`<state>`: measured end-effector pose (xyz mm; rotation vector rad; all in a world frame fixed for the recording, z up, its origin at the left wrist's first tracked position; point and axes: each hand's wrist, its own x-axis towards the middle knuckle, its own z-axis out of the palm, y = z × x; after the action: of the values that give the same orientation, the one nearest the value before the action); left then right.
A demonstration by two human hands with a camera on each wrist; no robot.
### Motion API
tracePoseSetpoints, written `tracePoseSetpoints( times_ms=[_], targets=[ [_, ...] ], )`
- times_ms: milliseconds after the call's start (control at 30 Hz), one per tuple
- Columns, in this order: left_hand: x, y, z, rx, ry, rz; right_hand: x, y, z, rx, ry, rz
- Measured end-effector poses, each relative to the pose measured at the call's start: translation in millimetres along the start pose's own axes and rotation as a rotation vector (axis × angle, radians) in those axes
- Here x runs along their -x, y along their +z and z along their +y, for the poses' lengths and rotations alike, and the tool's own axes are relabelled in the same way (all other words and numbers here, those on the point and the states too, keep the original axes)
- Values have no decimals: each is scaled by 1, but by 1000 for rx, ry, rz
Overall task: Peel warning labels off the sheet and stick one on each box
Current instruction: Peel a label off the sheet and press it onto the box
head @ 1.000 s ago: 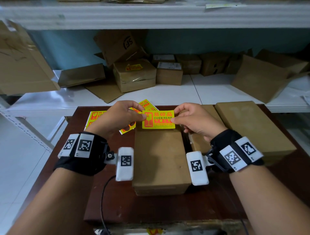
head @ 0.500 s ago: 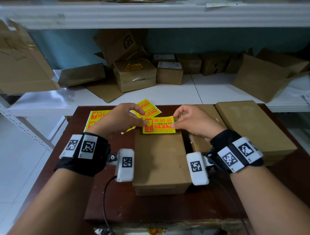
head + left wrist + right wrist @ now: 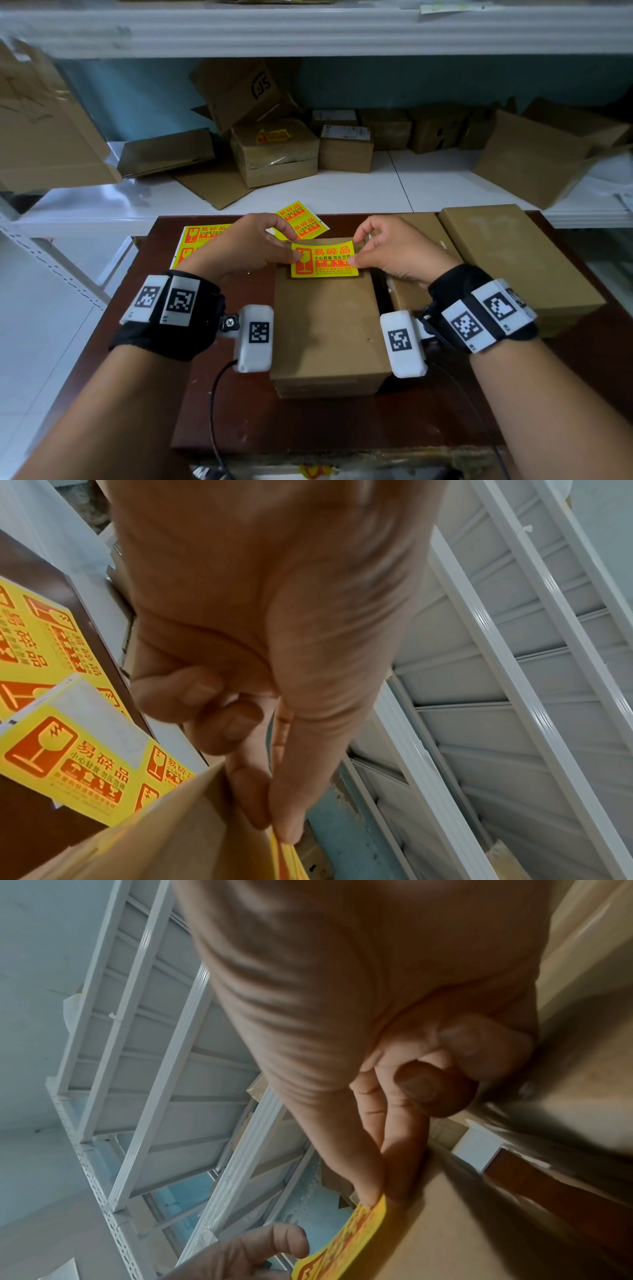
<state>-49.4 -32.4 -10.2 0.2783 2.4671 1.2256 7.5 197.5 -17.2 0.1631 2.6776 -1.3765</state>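
A yellow and red warning label point(image 3: 323, 257) is stretched between both hands over the far end of the middle cardboard box point(image 3: 327, 325). My left hand point(image 3: 251, 246) pinches its left edge point(image 3: 286, 856) between thumb and forefinger. My right hand point(image 3: 387, 250) pinches the right edge point(image 3: 363, 1229) the same way. The label sheet point(image 3: 198, 240) lies on the brown table point(image 3: 222, 404) at the far left, partly hidden by my left hand. A second sheet point(image 3: 301, 219) lies behind the box. Two more boxes point(image 3: 513, 253) stand to the right, unlabelled on top.
White shelving point(image 3: 428, 188) behind the table holds several cardboard boxes, one bearing a yellow label point(image 3: 272, 136), and flattened cartons. A cable point(image 3: 214, 411) hangs from my left wrist camera over the table's front edge. White floor lies to the left.
Both hands have brought the label down and slightly toward me, from mid-air over the box's far edge to low over its top. The boxes and sheets have not moved.
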Motion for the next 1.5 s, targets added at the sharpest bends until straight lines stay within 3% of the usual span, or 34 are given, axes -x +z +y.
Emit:
tracePoseSetpoints(
  times_ms=[1500],
  targets=[
    [-2,2,-1,-88,22,-13,-1,2,1,58,-34,-20]
  ],
)
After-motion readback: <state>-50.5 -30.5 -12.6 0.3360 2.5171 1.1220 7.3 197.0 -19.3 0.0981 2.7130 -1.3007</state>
